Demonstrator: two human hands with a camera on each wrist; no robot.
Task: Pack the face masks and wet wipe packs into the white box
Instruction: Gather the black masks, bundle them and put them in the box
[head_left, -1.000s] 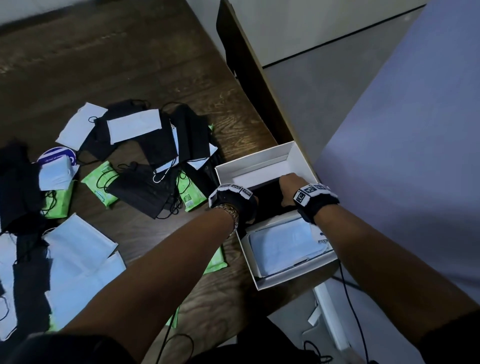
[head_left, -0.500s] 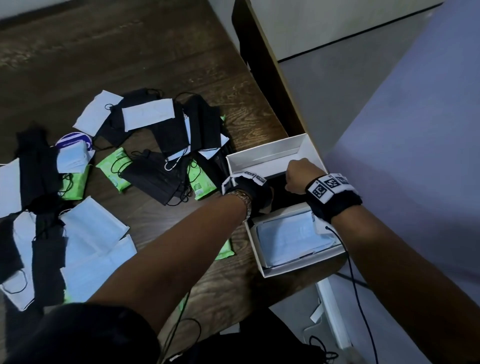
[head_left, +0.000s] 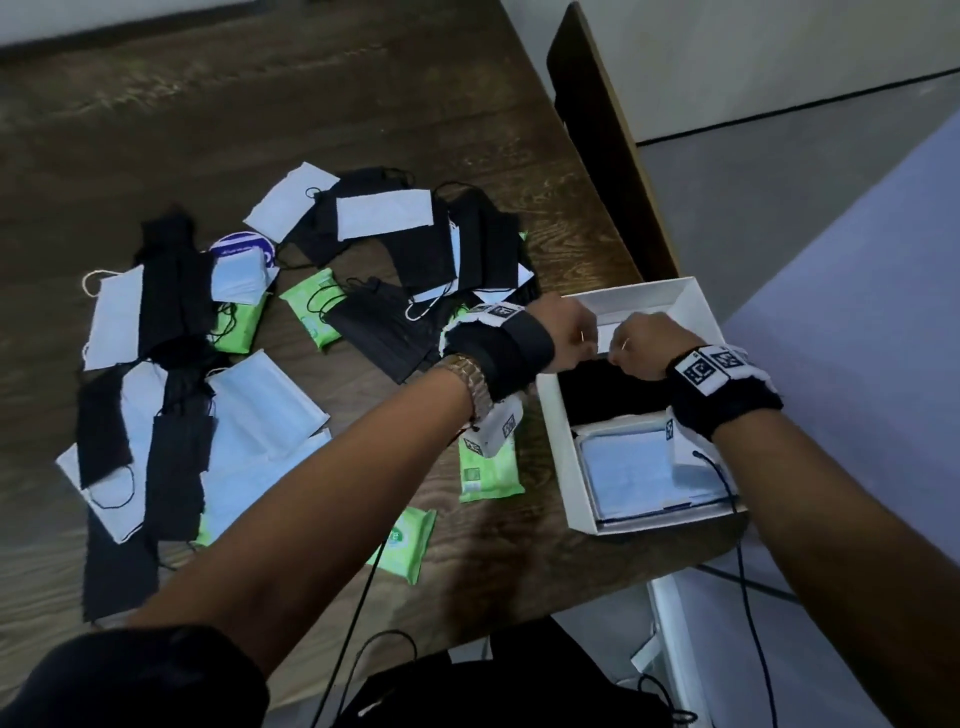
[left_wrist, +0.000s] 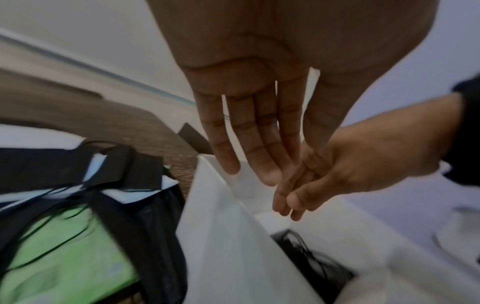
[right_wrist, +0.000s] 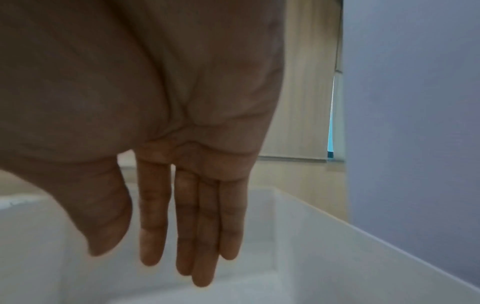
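The white box (head_left: 691, 299) sits at the table's right edge. A light blue mask (head_left: 639, 478) lies in its near half and a black mask (head_left: 597, 389) in its middle. Both hands hover over the box's far half with straight fingers and hold nothing: my left hand (head_left: 563, 335) (left_wrist: 249, 156) and my right hand (head_left: 641, 345) (right_wrist: 187, 246). Their fingers point down close together, above the box floor. Black and white masks (head_left: 384, 213) and green wet wipe packs (head_left: 311, 306) lie scattered on the table to the left.
The wooden table (head_left: 260, 104) ends just right of the box, with a dark chair back (head_left: 597, 135) beyond it. Another green pack (head_left: 488, 467) lies beside the box's left wall. Cables (head_left: 748, 597) hang from the wrists over the table's near edge.
Both hands have risen out of the box, where they were pressing down on the black mask, and now hover empty above its far half. The head view has shifted right.
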